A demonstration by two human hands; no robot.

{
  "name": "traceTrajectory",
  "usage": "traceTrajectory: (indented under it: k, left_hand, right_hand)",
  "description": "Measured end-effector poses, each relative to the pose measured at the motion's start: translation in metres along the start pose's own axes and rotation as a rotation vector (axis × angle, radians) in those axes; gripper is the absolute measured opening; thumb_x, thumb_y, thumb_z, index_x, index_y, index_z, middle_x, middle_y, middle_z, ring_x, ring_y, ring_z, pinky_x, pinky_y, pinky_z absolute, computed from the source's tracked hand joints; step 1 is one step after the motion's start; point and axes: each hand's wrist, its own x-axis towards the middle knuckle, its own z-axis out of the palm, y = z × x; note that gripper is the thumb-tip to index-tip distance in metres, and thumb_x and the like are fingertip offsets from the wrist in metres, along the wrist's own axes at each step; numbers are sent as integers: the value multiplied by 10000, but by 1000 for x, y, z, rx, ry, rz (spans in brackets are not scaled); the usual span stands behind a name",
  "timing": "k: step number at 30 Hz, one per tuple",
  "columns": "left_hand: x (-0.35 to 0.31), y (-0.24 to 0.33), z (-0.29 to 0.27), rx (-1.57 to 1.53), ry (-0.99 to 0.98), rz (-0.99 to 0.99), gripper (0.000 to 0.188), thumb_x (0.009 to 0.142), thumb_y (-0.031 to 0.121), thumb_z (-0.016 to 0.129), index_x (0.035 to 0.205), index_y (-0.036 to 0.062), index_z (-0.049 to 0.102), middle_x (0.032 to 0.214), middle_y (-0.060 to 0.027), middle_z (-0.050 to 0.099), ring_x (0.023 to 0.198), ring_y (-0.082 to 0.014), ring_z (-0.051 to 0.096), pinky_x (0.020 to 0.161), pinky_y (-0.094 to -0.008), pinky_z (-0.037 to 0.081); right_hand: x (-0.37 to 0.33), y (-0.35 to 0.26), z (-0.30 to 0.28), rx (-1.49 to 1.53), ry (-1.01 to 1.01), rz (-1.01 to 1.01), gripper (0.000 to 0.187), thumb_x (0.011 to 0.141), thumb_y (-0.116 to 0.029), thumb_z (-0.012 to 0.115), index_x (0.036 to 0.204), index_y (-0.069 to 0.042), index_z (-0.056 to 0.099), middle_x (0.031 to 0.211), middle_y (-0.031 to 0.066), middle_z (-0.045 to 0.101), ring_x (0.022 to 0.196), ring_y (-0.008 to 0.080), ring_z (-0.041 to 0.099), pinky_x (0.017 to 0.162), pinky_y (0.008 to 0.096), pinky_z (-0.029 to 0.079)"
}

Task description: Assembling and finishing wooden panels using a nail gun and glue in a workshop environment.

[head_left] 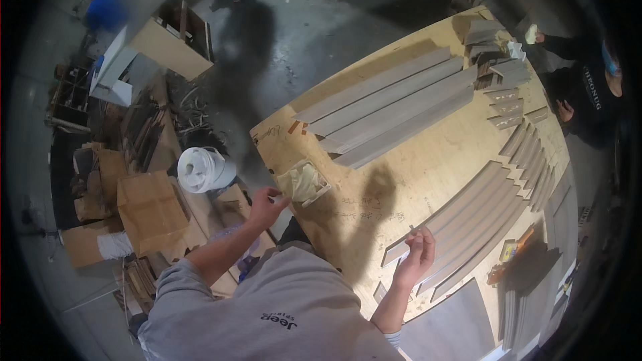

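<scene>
My left hand [266,207] is closed in a pinch at the table's left edge, right beside a pale cream cloth [301,184] lying in a small shallow tray. Whether its fingers touch the cloth I cannot tell. Raised over the near side of the plywood table [394,194], my right hand [417,255] has thumb and fingertips pressed together. Anything between them is too small to name. Beneath and beyond it lie several long grey-brown strips [478,217], side by side with angled ends. Farther off, wider grey boards [394,110] rest in parallel.
Short mitred pieces [505,103] and small stacks crowd the table's far right. A yellow-orange tool [511,249] lies near stacked panels [528,294]. To the left stand a white bucket [206,170] and cardboard boxes [150,208]. A person in dark clothes [588,87] is at the right edge.
</scene>
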Motion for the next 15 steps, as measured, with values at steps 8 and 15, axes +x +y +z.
traceTrajectory:
  k: [8, 15]
  left_hand:
    - [5, 30, 4, -141, 24, 186, 208, 824, 213, 716, 869, 20, 651, 834, -125, 658, 777, -258, 631, 756, -365, 494]
    - [-28, 153, -48, -393, -489, 544, 148, 805, -8, 703, 898, 15, 589, 859, -88, 649, 777, -193, 623, 721, -315, 490]
  right_hand:
    - [-30, 10, -4, 40, -4, 81, 227, 991, -27, 579, 1206, 34, 615, 994, 71, 649, 931, 155, 613, 881, 294, 505]
    - [-42, 34, 6, 58, -316, 52, 708, 897, -232, 741, 1496, -72, 398, 1368, 135, 536, 1248, 232, 531, 1004, 380, 477]
